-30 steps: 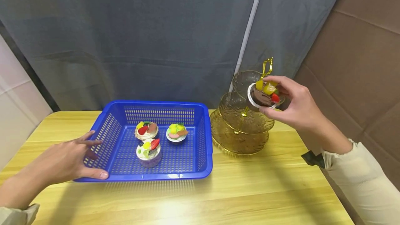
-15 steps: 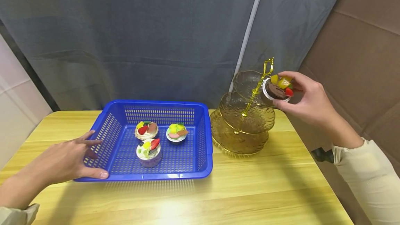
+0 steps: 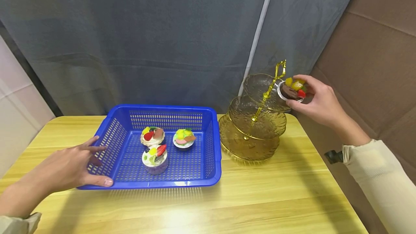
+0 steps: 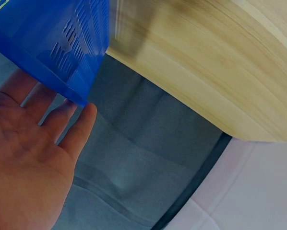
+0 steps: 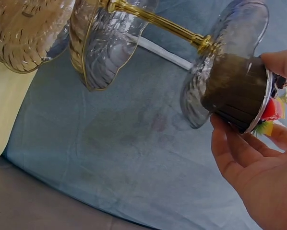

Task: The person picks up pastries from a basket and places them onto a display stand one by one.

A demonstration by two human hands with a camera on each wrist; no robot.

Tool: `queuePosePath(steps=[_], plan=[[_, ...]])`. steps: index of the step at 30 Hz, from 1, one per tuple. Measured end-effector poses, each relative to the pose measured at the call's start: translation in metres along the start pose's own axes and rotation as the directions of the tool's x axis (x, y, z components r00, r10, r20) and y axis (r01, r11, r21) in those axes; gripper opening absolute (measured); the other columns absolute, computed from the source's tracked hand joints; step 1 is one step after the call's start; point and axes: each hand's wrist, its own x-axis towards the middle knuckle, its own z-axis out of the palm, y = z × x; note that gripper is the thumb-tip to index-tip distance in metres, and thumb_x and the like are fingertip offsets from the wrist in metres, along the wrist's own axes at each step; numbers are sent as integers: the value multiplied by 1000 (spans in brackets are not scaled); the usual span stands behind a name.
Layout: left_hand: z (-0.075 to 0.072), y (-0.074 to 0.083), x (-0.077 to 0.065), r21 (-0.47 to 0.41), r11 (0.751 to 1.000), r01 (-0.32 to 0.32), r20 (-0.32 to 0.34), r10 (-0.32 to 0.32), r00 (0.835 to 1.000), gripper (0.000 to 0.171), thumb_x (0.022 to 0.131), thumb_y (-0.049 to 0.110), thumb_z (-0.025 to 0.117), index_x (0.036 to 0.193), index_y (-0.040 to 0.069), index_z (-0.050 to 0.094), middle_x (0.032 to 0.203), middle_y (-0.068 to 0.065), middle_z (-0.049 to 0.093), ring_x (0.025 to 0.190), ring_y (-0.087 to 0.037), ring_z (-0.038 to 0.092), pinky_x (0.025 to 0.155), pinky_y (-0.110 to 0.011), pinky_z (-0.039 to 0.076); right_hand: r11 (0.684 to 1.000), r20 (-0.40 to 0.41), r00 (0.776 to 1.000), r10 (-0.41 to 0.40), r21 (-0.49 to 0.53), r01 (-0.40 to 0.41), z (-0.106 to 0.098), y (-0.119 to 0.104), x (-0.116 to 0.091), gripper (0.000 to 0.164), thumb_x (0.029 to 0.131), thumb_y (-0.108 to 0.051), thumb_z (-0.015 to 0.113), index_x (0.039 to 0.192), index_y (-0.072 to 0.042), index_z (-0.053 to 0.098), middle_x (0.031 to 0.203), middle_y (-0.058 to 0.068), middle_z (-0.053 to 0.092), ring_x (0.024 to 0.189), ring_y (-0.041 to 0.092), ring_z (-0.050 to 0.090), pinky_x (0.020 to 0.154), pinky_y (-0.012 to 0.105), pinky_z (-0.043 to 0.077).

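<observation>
My right hand (image 3: 320, 100) pinches a chocolate cupcake (image 3: 289, 91) by its sides, fingers above and thumb below in the head view. Yellow and red fruit tops the cupcake, and its dark cup (image 5: 242, 91) overlaps the top tier of the gold-rimmed glass stand (image 3: 273, 125) in the right wrist view. My left hand (image 3: 69, 167) rests on the left end of a blue plastic basket (image 3: 214, 147), fingers extended and thumb along the front rim. Inside the basket sit a cream cupcake (image 3: 157, 135), a green-topped cupcake (image 3: 183, 140) and a taller white-topped cake (image 3: 155, 164).
The wooden table (image 3: 253, 194) bears both basket and stand. From the stand's middle a gold pole and handle (image 3: 280, 69) rise beside the right hand. A grey curtain (image 3: 146, 39) hangs behind, and a brown panel (image 3: 373, 46) stands to the right.
My right hand has carried the chocolate cupcake rightward, past the stand's handle to the right side of the top tier, slowing in the last half second. The left hand has stayed on the basket.
</observation>
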Motion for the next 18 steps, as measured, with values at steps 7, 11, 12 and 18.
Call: queuePosePath(steps=[7, 11, 12, 18], plan=[[0, 0, -1, -1, 1000, -2, 2, 2, 1000, 78, 67, 74, 75, 98, 3, 78, 112, -14, 73, 128, -56, 43, 75, -64, 51, 998, 46, 997, 59, -9, -59, 7, 3, 8, 67, 83, -25, 79, 143, -12, 51, 123, 13, 66, 102, 27, 69, 74, 13, 42], [0, -1, -1, -2, 1000, -4, 1, 4, 1000, 73, 67, 73, 75, 94, 5, 80, 118, -17, 70, 129, -56, 42, 76, -64, 51, 995, 72, 993, 96, -8, -95, 9, 4, 10, 69, 86, -29, 76, 146, -11, 47, 123, 17, 65, 106, 35, 67, 83, 32, 47], [0, 0, -1, 0, 1000, -4, 4, 4, 1000, 72, 67, 74, 74, 93, 6, 80, 119, -18, 69, 129, -56, 41, 76, -65, 50, 995, 79, 991, 104, -9, -104, 9, 5, 11, 70, 87, -29, 76, 147, -10, 45, 124, 18, 65, 108, 35, 66, 85, 39, 47], [1, 0, -1, 8, 1000, 7, 16, -7, 1000, 77, 67, 75, 73, 96, 4, 79, 117, -18, 70, 129, -57, 41, 76, -65, 50, 992, 104, 987, 124, -29, -122, 7, 4, 12, 75, 88, -33, 72, 151, -10, 40, 132, 21, 59, 115, 38, 59, 94, 56, 41]])
